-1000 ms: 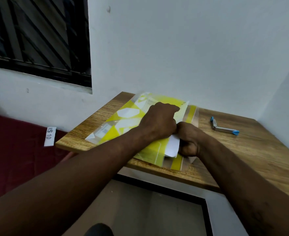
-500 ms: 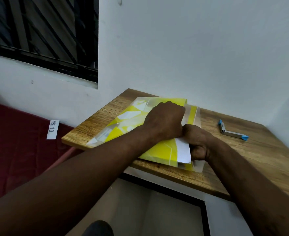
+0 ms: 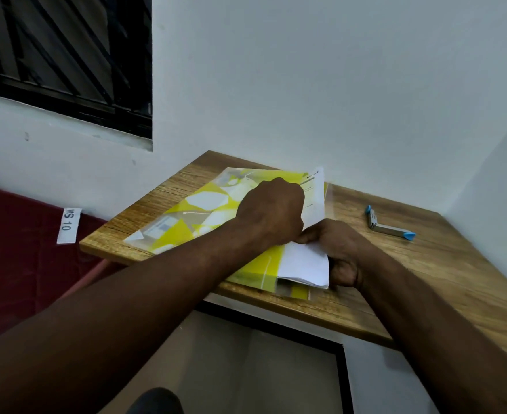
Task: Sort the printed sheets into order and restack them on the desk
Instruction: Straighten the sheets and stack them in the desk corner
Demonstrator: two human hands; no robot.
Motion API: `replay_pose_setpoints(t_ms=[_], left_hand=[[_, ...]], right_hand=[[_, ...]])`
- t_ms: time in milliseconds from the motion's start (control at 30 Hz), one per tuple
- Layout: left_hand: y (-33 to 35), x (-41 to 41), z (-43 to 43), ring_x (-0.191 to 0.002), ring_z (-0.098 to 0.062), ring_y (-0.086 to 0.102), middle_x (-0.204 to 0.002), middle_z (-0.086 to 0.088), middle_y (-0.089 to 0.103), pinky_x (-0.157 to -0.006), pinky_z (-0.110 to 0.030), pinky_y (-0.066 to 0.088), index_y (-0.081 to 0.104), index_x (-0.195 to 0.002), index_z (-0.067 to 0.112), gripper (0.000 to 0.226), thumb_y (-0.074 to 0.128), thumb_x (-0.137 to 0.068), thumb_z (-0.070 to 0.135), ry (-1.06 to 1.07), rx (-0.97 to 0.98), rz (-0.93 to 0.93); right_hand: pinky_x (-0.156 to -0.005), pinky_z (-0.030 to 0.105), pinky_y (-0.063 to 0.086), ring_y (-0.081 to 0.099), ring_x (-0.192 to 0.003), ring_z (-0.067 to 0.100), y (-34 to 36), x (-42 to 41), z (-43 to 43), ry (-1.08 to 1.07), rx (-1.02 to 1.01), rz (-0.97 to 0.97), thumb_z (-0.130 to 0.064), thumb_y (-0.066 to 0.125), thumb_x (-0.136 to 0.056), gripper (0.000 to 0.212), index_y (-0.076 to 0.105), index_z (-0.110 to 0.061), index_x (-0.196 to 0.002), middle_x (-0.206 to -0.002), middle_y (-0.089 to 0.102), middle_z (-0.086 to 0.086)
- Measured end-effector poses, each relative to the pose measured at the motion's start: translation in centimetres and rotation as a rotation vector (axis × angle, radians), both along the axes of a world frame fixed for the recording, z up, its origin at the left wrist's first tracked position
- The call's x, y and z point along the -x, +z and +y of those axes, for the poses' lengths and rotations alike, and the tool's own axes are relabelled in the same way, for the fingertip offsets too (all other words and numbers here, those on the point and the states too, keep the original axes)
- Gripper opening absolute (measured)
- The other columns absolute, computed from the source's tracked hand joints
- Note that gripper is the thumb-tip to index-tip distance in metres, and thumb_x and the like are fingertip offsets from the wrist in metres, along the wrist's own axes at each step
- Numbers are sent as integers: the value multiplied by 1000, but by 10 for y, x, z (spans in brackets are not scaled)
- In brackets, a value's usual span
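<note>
- Yellow patterned plastic folder lay on the wooden bench, partly covered by the fisted left hand.
- Right hand gripped white printed sheets; their text was unreadable.

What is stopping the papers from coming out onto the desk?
The yellow plastic folder still covers most of the printed sheets. The left hand presses it down while the right hand grips their exposed edge.
</note>
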State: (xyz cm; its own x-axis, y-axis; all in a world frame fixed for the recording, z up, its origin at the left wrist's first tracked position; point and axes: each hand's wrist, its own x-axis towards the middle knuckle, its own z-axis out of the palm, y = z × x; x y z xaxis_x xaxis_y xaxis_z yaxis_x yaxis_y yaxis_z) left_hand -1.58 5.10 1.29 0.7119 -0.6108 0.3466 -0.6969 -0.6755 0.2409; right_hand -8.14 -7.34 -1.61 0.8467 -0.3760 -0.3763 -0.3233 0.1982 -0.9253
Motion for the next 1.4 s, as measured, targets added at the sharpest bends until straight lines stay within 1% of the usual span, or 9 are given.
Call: replay_pose_setpoints(t_ms=[167,300,467,667,867,1067,1200,1367,1400], left_hand=[[6,8,-13,-110,-33,64,-115,-10,65,-71,-34,45,60,-97,16,18,70,-87,27,-53,10,67],[0,-6,-10,-134,-32,54,-144,-8,60,-104,-44,51,64,-136,16,50,67,-90,33,-86,25,172],[1,-7,-7,-140,-28,49,-151,-1,56,-108,-42,49,59,-145,35,59,68,-87,34,-66,66,128],[15,-14,-15,-121,-30,62,-137,-7,63,-89,-37,56,69,-127,21,42,67,-85,25,7,-116,145],[23,-5,-17,-105,-33,58,-104,-10,52,-70,-35,43,56,-91,16,9,60,-86,10,-12,-6,111],[11,-20,-11,-127,-34,59,-135,-12,65,-103,-45,52,69,-127,9,42,63,-85,12,-88,16,195],[9,-23,-6,-142,-23,49,-152,-1,56,-111,-29,42,63,-143,20,52,59,-92,9,-143,121,266],[14,-55,8,-77,-26,78,-118,3,75,-67,-34,63,72,-127,29,26,65,-102,33,-207,446,455],[12,-71,14,-81,-26,78,-115,2,77,-71,-37,64,75,-120,31,21,63,-102,32,-143,459,361]], right_hand=[[-95,55,58,68,-115,43,-2,-4,-2,15,-19,16,1,44,-101,40,57,14,-136,-133,64,32],[-107,56,52,65,-123,43,-3,-4,-3,76,-72,-26,0,44,-103,36,65,4,-132,-134,66,29],[-106,55,52,66,-119,43,-3,-9,-3,104,-37,9,-3,45,-103,29,69,5,-117,-127,69,27],[-108,57,51,67,-121,41,-8,-13,-3,128,-14,33,-2,46,-100,38,65,3,-132,-129,70,24],[-95,48,58,72,-99,35,-8,-14,-2,109,10,33,-2,45,-100,28,68,-1,-115,-115,75,21],[-76,43,64,78,-80,29,-6,-22,2,111,-36,54,-13,38,-111,38,71,0,-99,-92,78,17],[-99,54,57,73,-104,38,-8,-31,6,115,-28,27,-17,39,-111,37,69,3,-118,-117,74,25],[-101,58,54,71,-112,41,-13,-35,8,96,17,13,-13,41,-109,34,66,1,-129,-121,73,24],[-101,59,54,70,-115,42,-13,-35,9,90,23,22,-14,43,-110,35,65,0,-133,-123,73,24]])
